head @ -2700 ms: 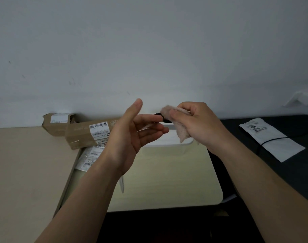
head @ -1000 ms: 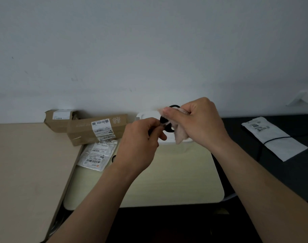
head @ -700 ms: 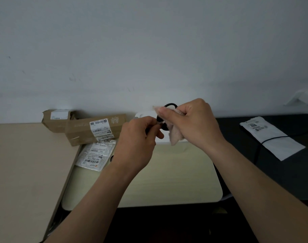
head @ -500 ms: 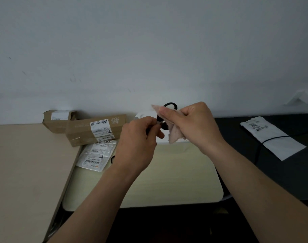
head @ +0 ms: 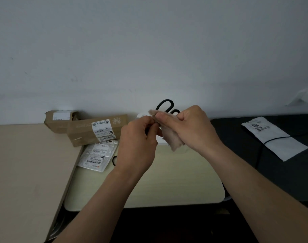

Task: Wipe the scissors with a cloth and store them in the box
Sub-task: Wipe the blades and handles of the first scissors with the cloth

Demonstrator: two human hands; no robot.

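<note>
Left hand (head: pixel 137 142) curled, fingertips pinching the scissors (head: pixel 165 100) below the handles. Right hand (head: pixel 188 130) grips the cloth (head: pixel 172 139), folded against the scissors. I see the black handle loops sticking up above both hands, over the pale surface (head: pixel 167 181). Blades hidden; I cannot tell their angle. Cardboard boxes (head: pixel 97 128) lie left.

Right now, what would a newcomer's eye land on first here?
The two hands meeting mid-frame: the left hand pinches the scissors, whose black loops stick up against the wall, while the right hand holds the cloth against them. Next come the labelled cardboard boxes by the wall on the left, and a white bag far right.
</note>
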